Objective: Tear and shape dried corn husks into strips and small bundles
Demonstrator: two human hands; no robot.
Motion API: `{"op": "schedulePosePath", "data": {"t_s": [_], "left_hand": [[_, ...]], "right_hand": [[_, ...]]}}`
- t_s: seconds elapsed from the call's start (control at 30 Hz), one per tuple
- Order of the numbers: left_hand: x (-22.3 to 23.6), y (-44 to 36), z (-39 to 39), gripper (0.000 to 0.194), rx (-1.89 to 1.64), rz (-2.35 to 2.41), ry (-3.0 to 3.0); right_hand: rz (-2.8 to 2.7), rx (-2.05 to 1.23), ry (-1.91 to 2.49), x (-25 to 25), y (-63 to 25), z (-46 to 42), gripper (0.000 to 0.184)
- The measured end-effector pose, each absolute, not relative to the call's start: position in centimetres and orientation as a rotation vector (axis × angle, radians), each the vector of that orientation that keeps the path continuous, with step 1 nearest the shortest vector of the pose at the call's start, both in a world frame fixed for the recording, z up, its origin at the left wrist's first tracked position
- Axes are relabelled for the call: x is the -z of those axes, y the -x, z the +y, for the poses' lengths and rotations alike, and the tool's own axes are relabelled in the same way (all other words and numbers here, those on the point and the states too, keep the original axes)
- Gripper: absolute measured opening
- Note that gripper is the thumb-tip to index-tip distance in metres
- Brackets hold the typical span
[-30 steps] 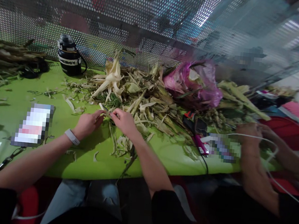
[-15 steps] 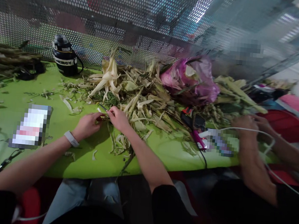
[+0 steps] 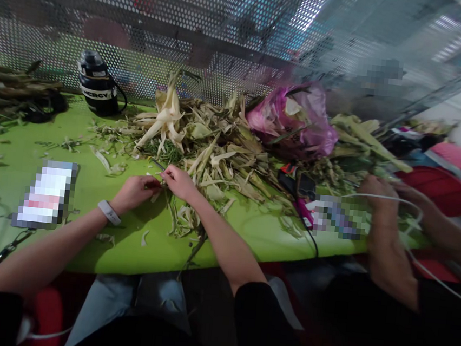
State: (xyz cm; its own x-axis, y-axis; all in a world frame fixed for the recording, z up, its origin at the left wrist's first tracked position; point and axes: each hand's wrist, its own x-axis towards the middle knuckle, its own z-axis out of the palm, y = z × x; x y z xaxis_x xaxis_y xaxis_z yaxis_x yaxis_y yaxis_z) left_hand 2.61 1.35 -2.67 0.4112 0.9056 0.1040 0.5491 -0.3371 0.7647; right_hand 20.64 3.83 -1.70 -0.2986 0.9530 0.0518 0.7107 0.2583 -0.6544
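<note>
My right hand [image 3: 178, 181] is closed in a pinch on a thin dark tool [image 3: 157, 165], perhaps a small knife, whose end points up and to the left. Close beside it, my left hand [image 3: 137, 192], with a pale band on the wrist, has its fingers curled together; what they hold is too small and hidden to name. Behind both hands spreads a heap of dry corn husks [image 3: 231, 165], with one pale peeled-back husk [image 3: 168, 115] standing up on it. Narrow husk strips [image 3: 181, 220] lie below my right hand on the green table [image 3: 124, 255].
A dark bottle [image 3: 98, 87] stands at the back left, a phone [image 3: 47, 193] nearer the left front. A pink plastic bag [image 3: 295, 119] rests behind the heap. To the right, another person's hands [image 3: 379, 193] work near a white cable [image 3: 395, 198]. A perforated metal screen [image 3: 211, 30] closes the back.
My left hand has shifted slightly right and its fingers are closer to my right hand's. The right hand has moved a little left, the thin tool still in it.
</note>
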Motion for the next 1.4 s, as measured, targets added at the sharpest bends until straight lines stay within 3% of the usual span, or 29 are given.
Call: {"op": "schedulePosePath", "data": {"t_s": [0.33,0.53,0.77,0.97,1.1,1.4], "left_hand": [[1.8,-2.6,1.4,0.021,-0.722,0.907,-2.514],[1.7,-2.2,1.6,0.021,-0.522,0.893,-2.239],[1.4,-1.6,2.7,0.029,-0.593,1.081,-1.722],[1.3,-1.8,2.6,0.037,-0.577,1.178,-1.376],[1.4,-2.0,2.6,0.044,-0.585,1.188,-1.306],[1.8,-1.7,2.8,0.045,-0.582,1.152,-1.432]], "right_hand": [[-2.114,-0.796,1.451,2.5,-20.6,4.3,0.022],[-2.192,-0.824,1.422,2.2,-20.6,4.0,0.025],[-2.323,-0.764,1.490,-0.1,-22.7,3.6,0.023],[-2.479,-0.892,1.259,-2.0,-24.8,3.2,0.022],[-2.354,-0.846,1.269,-2.3,-24.4,2.8,0.027],[-1.901,-1.122,1.267,0.3,-21.6,3.0,0.038]]}}
